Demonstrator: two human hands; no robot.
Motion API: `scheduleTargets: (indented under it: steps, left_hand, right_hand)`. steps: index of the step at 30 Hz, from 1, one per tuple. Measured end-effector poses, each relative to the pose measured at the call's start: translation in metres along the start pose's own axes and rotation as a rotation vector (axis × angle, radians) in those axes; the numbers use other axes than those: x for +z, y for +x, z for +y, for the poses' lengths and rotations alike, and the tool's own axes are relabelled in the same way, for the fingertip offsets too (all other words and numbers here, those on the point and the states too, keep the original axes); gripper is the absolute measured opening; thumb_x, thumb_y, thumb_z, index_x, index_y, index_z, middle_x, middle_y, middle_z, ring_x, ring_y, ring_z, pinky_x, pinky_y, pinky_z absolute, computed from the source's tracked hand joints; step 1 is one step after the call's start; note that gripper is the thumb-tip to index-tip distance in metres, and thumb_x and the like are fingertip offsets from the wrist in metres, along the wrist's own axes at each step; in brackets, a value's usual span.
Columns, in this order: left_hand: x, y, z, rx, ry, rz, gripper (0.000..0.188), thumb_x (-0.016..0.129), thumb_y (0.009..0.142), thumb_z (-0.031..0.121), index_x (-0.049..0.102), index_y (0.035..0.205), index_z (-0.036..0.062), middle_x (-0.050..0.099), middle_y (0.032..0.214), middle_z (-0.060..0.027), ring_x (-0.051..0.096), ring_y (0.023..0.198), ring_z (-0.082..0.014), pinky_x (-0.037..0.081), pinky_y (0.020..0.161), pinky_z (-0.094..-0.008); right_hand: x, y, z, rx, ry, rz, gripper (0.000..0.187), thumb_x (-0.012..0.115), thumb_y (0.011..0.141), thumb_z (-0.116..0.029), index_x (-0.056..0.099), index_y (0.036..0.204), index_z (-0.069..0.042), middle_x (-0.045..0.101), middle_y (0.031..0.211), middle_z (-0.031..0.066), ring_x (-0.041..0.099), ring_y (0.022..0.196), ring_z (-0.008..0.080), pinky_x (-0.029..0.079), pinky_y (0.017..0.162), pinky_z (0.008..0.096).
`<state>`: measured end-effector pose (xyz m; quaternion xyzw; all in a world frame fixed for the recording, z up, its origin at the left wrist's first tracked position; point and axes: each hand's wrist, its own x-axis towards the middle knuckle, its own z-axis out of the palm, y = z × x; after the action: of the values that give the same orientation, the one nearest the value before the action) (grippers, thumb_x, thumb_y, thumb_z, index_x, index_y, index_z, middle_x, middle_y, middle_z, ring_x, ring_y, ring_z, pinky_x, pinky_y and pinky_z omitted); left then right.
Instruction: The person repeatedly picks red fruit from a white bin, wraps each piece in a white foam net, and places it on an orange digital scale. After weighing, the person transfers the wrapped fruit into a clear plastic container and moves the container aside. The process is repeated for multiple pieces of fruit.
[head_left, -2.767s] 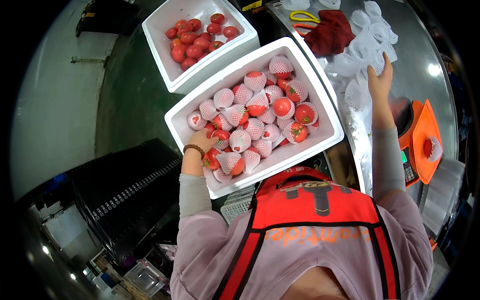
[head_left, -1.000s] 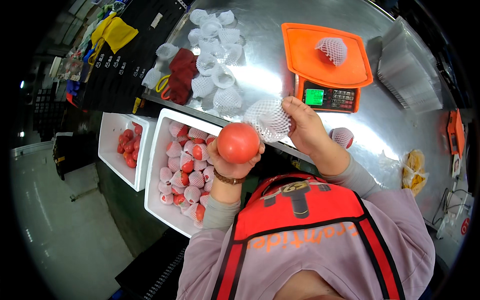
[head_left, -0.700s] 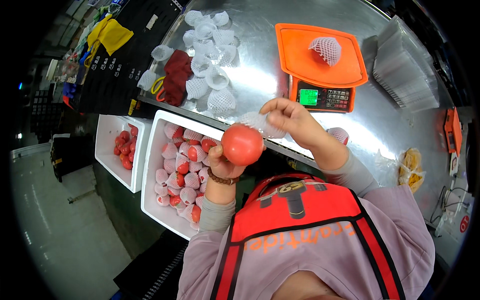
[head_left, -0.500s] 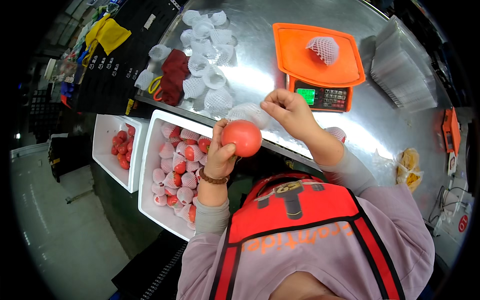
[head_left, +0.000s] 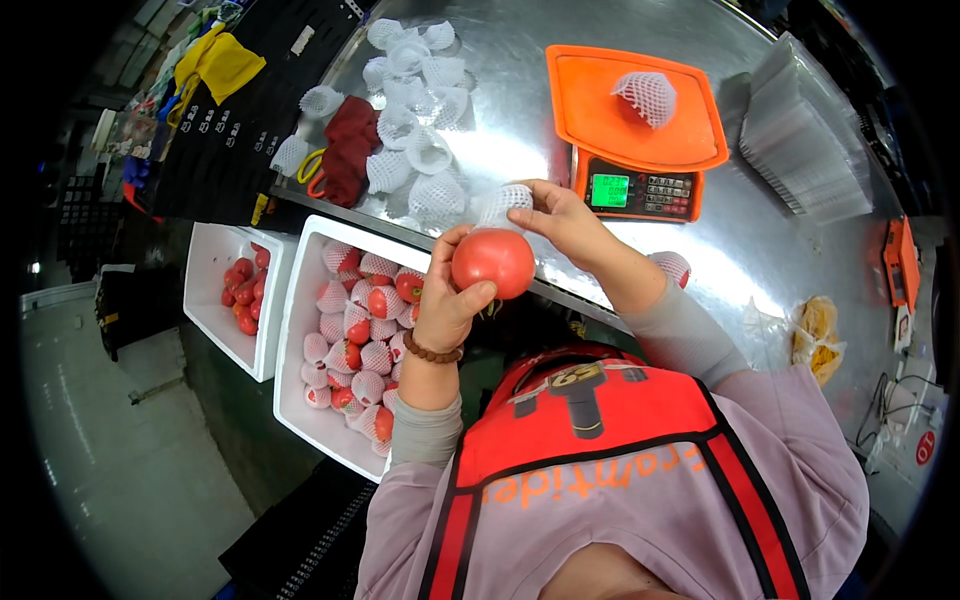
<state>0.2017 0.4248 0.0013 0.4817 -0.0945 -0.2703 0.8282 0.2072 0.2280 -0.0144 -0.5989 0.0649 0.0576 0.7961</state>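
The left forearm rises almost straight from the lower edge, a brown beaded bracelet (head_left: 432, 349) at its wrist, and the left hand (head_left: 445, 290) is half curled around a tomato (head_left: 493, 263), thumb laid along the near side and fingers on its left side. The right forearm slants in from the lower right, and the right hand (head_left: 548, 212) is nearly closed, thumb and fingers pinching a white foam net (head_left: 501, 204) just beyond the fruit. The tomato is held up near the front edge of the metal table (head_left: 520, 100), to the right of a white foam box (head_left: 296, 350) of netted tomatoes. The fingertips of the left hand are partly hidden behind the fruit, the right hand's other fingers are folded out of sight, and whether the net touches the tomato is hard to tell; the left arm and hand cover part of the box's right side. The tomato is large, round and slightly flattened, smooth and bare, pinkish red with a pale shine on its face, and a bit of green shows at its underside, too small to make out clearly
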Motion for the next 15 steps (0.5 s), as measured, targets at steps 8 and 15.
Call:
scheduleTargets:
  steps: [8,15]
  left_hand:
    - [0.018,0.008,-0.007,0.001,0.983,0.332,0.065,0.079,0.068,0.02,0.042,0.117,0.0022,0.056,0.109,-0.01,0.058,0.098,-0.0204,0.047,0.084,-0.0314]
    - [-0.005,0.012,-0.014,-0.11,-0.044,0.325,0.051,0.068,0.08,0.022,0.037,0.118,0.0057,0.054,0.108,-0.011,0.06,0.09,-0.0226,0.052,0.07,-0.0331]
  right_hand:
    - [0.027,0.001,-0.021,-0.587,-0.805,0.186,0.016,0.067,0.074,-0.011,0.061,0.089,-0.008,0.06,0.068,0.0019,0.058,0.058,0.0198,0.046,0.052,0.0314]
    - [0.016,-0.007,-0.021,-1.087,-1.202,0.114,0.021,0.067,0.063,-0.014,0.061,0.083,-0.011,0.05,0.068,0.0011,0.052,0.064,0.0199,0.039,0.059,0.0325]
